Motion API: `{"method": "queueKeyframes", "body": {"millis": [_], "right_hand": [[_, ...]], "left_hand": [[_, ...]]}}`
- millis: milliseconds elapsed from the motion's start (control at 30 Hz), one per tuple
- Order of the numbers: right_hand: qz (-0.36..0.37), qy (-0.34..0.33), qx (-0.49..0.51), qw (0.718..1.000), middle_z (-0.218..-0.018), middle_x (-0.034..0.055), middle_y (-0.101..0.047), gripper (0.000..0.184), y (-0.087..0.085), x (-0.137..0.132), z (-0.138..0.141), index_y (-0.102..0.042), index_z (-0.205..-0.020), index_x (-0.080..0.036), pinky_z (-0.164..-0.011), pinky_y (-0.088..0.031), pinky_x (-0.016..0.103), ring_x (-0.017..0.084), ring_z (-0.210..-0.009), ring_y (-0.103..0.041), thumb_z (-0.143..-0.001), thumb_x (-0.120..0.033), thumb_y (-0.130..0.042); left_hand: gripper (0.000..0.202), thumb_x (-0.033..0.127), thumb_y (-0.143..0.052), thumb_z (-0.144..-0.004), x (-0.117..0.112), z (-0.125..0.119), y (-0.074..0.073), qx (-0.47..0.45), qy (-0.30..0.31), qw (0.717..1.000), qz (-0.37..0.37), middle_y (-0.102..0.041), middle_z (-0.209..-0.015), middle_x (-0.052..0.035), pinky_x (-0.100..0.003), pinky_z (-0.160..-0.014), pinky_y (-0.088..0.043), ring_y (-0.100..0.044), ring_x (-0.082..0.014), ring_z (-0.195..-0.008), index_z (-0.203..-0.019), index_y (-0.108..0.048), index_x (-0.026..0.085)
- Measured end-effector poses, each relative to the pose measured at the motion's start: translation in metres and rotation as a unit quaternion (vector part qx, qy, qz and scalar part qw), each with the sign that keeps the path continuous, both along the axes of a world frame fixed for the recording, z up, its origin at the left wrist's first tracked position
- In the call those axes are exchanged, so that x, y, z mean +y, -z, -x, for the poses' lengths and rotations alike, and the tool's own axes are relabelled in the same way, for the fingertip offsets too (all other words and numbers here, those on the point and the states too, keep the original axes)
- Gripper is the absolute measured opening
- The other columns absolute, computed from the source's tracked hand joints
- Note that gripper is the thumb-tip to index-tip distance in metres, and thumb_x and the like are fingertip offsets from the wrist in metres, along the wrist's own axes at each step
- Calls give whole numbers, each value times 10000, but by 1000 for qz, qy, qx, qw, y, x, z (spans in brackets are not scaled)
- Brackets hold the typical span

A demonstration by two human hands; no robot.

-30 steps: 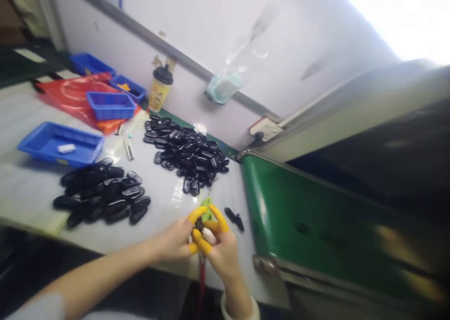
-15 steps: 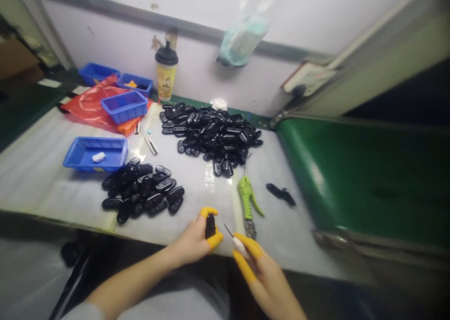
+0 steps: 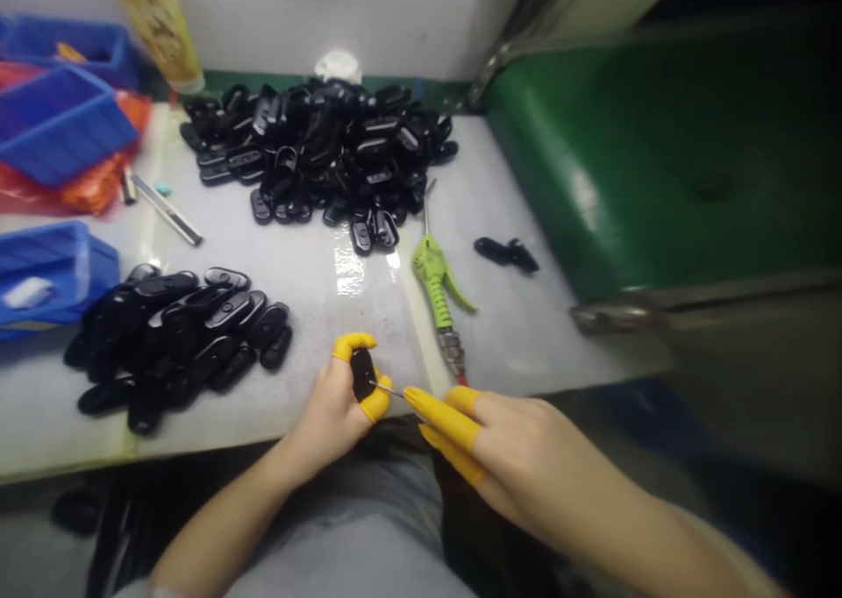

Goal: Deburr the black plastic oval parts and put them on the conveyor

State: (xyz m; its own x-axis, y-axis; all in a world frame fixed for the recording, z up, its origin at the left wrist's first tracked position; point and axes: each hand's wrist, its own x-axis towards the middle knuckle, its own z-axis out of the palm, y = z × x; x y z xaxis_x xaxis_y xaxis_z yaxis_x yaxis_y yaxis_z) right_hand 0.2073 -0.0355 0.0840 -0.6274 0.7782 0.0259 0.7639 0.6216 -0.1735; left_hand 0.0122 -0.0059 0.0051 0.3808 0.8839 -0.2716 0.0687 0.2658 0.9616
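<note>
I have the left hand (image 3: 335, 396), in yellow rubbery finger cots (image 3: 353, 345), pinched narrow around a small black oval casing (image 3: 361, 373), which sits just over the front edge of the white-topped table (image 3: 303, 291). The right hand (image 3: 506, 449) grips a thin metal-tipped tool (image 3: 388, 390) between bunched fingertips; its point reaches the casing, but I can't tell whether it presses in. Beyond, I see a lime-green air gun (image 3: 434, 287) lying near a large heap of glossy black casings (image 3: 322, 142).

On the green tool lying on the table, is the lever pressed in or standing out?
Standing out: the lever angles away from the handle, with white tabletop visible between them.
</note>
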Motion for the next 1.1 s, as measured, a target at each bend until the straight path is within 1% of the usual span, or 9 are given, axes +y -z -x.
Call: {"method": "queueKeyframes", "body": {"millis": [167,367,533,700,800,900,933,1000,1100], "right_hand": [[19,2,4,1000,-671,10,-576,268,3,0,-3,-677,-992,-163,-491,-340,261,122,-518,-509,-973,-193,-411],[43,-17,-13,999,-688,5,-569,277,-3,4,-5,-649,-1135,-154,-505,-322,259,113,-542,-477,-965,-190,-433],[12,-47,-27,998,-675,-2,-549,286,-6,8,-6,-619,-1145,-137,-504,-297,288,138,-551,-470,-951,-118,-410],[11,-42,-17,999,-712,2,-558,317,-3,6,-7,-564,-1214,-131,-515,-284,294,145,-573,-476,-952,-100,-389],[32,-36,-19,999,-709,1,-545,302,0,4,-6,-599,-1148,-149,-514,-286,298,146,-569,-464,-942,-97,-384],[57,-29,-16,998,-669,5,-513,284,1,4,-2,-644,-944,-169,-510,-293,300,142,-549,-440,-922,-86,-373],[63,-28,-16,998,-661,8,-508,296,1,5,-1,-645,-907,-169,-508,-294,300,142,-544,-434,-912,-75,-364],[60,-35,-19,997,-639,14,-498,324,0,7,2,-650,-904,-160,-496,-281,304,145,-529,-416,-884,-45,-347],[28,-54,-26,998,-601,23,-489,326,-2,10,7,-657,-881,-153,-467,-219,314,152,-498,-384,-836,-19,-363]], "left_hand": [[320,252,-572,-893,-1,1,1,8,4,1000,-22,-538,-795,50,-196,-482,-397,-451,-46,-493,-1168,-408,245],[315,233,-574,-888,-1,0,0,27,9,999,-46,-566,-803,42,-206,-520,-432,-499,-63,-540,-1159,-413,233],[312,237,-581,-884,0,0,-1,24,14,998,-49,-576,-810,35,-221,-561,-458,-554,-88,-609,-1147,-415,230],[333,211,-583,-878,1,1,-1,31,19,998,-53,-590,-834,34,-238,-620,-485,-585,-95,-658,-1160,-407,236],[325,199,-579,-868,1,1,1,54,22,995,-84,-596,-817,34,-244,-631,-489,-597,-103,-673,-1141,-404,225],[316,181,-573,-855,2,0,1,75,22,991,-111,-593,-794,36,-242,-621,-483,-597,-104,-659,-1120,-402,214],[312,182,-572,-855,2,0,1,80,20,990,-111,-591,-789,36,-242,-618,-481,-596,-104,-653,-1115,-401,213],[302,193,-568,-863,2,0,1,84,12,992,-98,-583,-783,36,-250,-617,-481,-601,-109,-655,-1111,-399,215],[285,222,-558,-883,2,1,-1,72,0,995,-64,-569,-778,37,-266,-625,-486,-612,-124,-676,-1115,-392,226]]}}
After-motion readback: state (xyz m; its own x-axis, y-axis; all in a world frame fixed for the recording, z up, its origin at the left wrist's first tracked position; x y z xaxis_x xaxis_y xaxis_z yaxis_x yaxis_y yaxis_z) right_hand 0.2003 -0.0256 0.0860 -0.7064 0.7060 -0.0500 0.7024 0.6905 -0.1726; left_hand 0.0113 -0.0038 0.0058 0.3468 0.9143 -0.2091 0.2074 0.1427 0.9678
